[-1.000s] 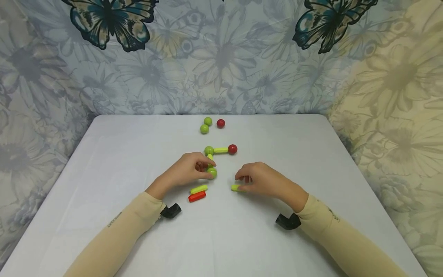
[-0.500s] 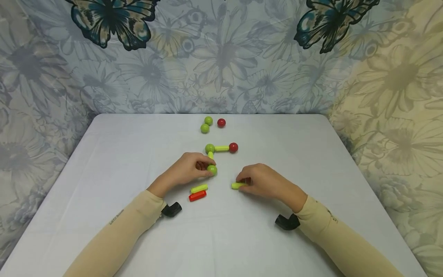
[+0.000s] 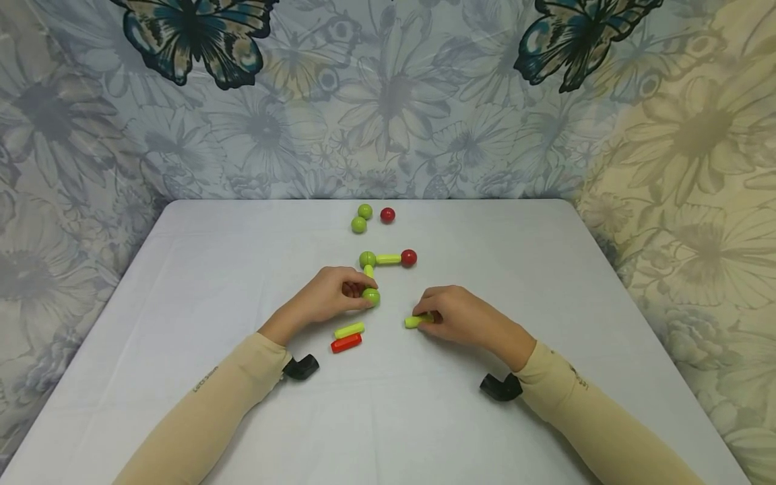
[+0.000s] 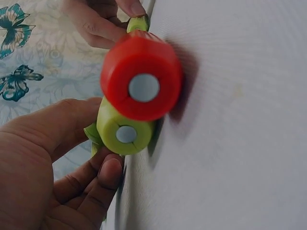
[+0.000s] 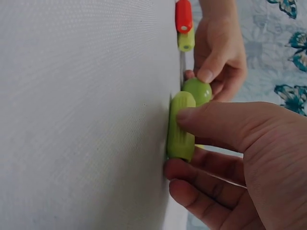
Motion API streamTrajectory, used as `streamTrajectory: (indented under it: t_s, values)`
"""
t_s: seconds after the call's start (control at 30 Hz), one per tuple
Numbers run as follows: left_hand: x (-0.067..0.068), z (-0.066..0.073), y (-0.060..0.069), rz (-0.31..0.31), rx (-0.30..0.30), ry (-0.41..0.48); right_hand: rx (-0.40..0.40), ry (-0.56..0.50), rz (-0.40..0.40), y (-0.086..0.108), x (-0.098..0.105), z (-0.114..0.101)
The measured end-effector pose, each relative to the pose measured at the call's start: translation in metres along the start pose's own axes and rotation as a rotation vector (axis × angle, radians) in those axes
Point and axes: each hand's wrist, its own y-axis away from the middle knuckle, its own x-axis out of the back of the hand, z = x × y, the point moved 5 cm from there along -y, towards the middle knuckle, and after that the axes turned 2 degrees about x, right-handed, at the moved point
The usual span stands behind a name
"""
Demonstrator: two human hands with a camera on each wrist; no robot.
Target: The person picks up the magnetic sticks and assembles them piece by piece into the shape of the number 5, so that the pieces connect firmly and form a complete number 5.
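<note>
In the head view my left hand pinches the green ball at the near end of a joined piece. From that ball a short green rod runs to another green ball, and a second green rod leads right to a red ball. My right hand holds a loose green rod between thumb and fingers, right of the joined piece. In the right wrist view the thumb lies on this rod, with fingertips at its end.
A green rod and a red rod lie side by side nearer the person. Two loose green balls and a red ball rest near the far edge of the white table.
The right hand's fingers have closed round the green rod, and its left end has risen slightly in view. The joined piece has shifted slightly away, with the left hand still at its near ball.
</note>
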Motion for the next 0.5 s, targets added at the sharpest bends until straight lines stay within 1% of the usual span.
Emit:
streamTrajectory:
  t_s: [0.13, 0.27, 0.5]
  values:
    - [0.001, -0.001, 0.0, 0.006, -0.002, -0.008, 0.02, 0.015, 0.023, -0.001, 0.001, 0.001]
    - [0.003, -0.002, 0.0, 0.013, -0.002, -0.01, 0.028, 0.022, 0.057, -0.005, 0.007, 0.005]
    - [0.003, -0.003, 0.0, 0.005, -0.015, 0.006, 0.031, 0.03, 0.1, -0.015, 0.026, 0.009]
